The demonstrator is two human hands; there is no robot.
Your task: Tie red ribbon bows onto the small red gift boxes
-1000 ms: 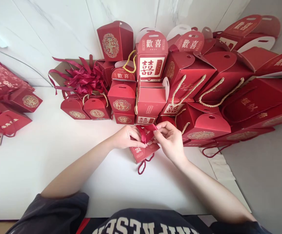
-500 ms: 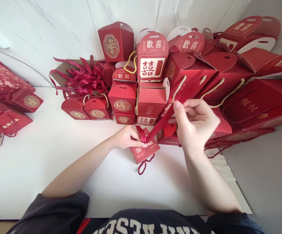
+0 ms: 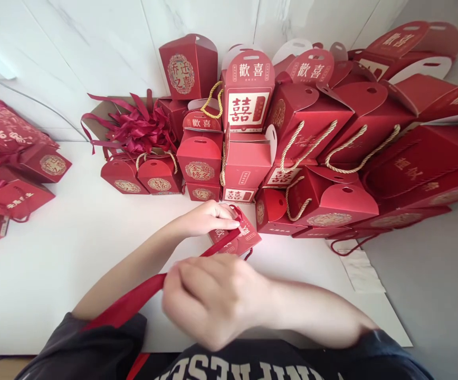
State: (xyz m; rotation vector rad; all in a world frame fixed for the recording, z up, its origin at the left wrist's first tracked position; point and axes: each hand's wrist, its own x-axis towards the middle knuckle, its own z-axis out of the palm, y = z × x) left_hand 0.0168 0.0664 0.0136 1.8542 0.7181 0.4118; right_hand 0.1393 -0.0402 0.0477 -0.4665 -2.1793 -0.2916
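A small red gift box [image 3: 249, 238] with white print stands on the white table in front of me, partly covered by my hands. My left hand [image 3: 212, 217] is closed over its top, pinching a dark red ribbon [image 3: 128, 302] where it meets the box. My right hand [image 3: 213, 295] is wrapped round the same ribbon, close to my body and a little blurred. Between both hands the ribbon runs taut, and its loose end trails left past my fist over the left sleeve. A bit of the box's cord handle shows at its right edge.
Stacked red gift boxes [image 3: 248, 150] and bags with gold rope handles [image 3: 312, 148] line the back and right. A heap of red ribbons [image 3: 144, 126] lies in a carton at back left. More beribboned boxes [image 3: 23, 195] stand far left. White paper [image 3: 361, 269] lies at right.
My right hand has swept from the upper right down and left toward my body, drawing the ribbon across the box. My left hand stays at the box top.
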